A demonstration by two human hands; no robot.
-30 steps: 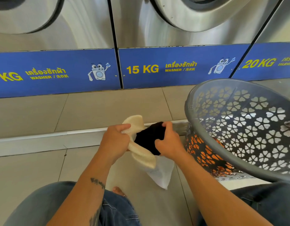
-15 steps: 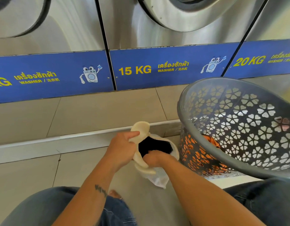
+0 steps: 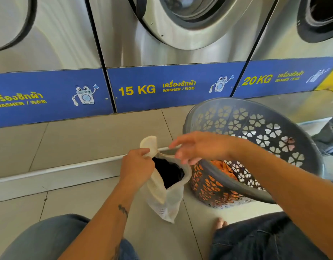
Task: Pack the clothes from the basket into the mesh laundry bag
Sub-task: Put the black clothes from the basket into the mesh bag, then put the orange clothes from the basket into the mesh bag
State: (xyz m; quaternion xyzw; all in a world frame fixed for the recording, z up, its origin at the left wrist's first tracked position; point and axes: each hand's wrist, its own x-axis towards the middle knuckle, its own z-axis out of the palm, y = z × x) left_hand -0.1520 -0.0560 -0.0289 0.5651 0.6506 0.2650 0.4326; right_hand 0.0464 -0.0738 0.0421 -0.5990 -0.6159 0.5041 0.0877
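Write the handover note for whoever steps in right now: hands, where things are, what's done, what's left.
Left hand grips the rim of the mesh laundry bag, holding its mouth open above the floor.
Right hand is open and empty, above the bag's mouth beside the basket.
Done: a black garment sits inside the bag.
Left: orange clothes lie in the tilted basket; move them into the bag.

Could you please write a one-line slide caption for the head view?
Left hand holds the white mesh laundry bag open, black garment inside; right hand hovers beside the grey perforated plastic basket.
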